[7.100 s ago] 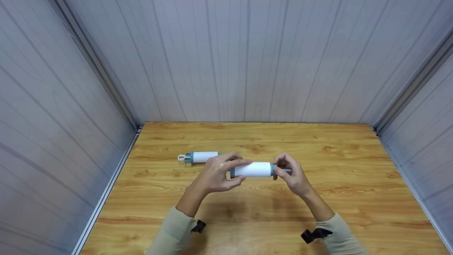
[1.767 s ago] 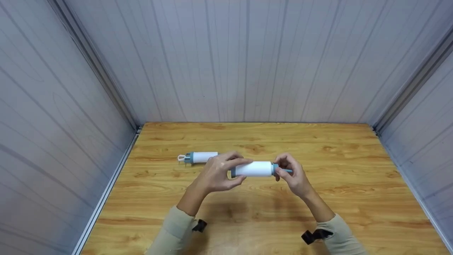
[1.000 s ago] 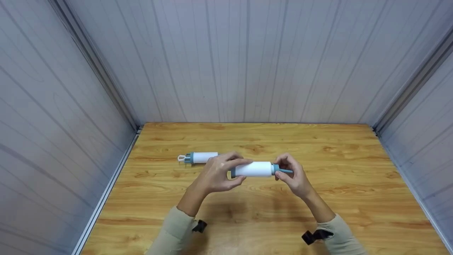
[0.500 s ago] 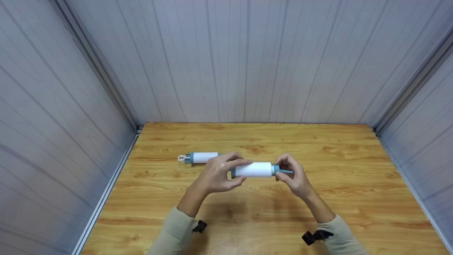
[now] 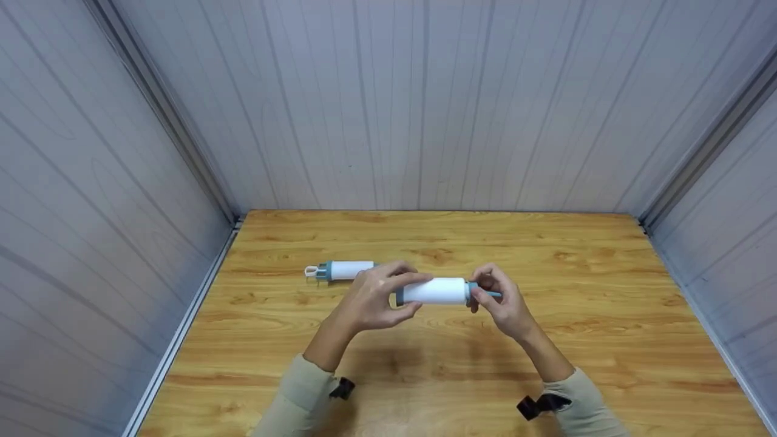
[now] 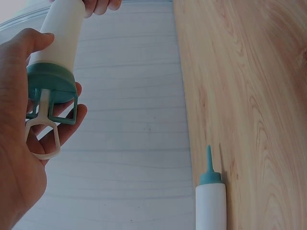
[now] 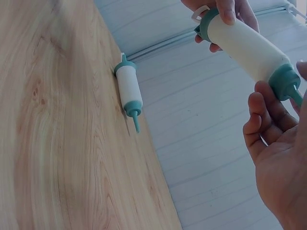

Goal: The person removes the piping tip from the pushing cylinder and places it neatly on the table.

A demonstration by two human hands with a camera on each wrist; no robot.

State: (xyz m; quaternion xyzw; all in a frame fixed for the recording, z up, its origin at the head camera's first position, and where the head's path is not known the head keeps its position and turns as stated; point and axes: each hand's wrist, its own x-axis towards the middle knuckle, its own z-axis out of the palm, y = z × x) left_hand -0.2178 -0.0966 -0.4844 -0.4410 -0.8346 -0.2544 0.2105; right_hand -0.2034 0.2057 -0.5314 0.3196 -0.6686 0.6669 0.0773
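An icing syringe (image 5: 446,291) with a white barrel and teal ends is held level above the table. My left hand (image 5: 373,297) grips the barrel near its plunger end, thumb on one side and fingers on the other. The left wrist view shows the white pull ring (image 6: 43,155) and teal finger loops beneath that palm. At the other end, my right hand (image 5: 502,303) pinches the teal nozzle cap (image 7: 284,81), its thin tip pointing right in the head view. A narrow pale neck shows between barrel and cap.
A second icing syringe (image 7: 128,88) lies on the wooden table (image 5: 576,340) behind my left hand, which partly covers it in the head view. Its nozzle (image 6: 209,160) shows in the left wrist view. Pale panel walls (image 5: 388,109) enclose the table's back and sides.
The right thumb and fingers have shifted around the nozzle cap, the thumb now higher on it than half a second ago. The left hand and the second syringe have stayed in place.
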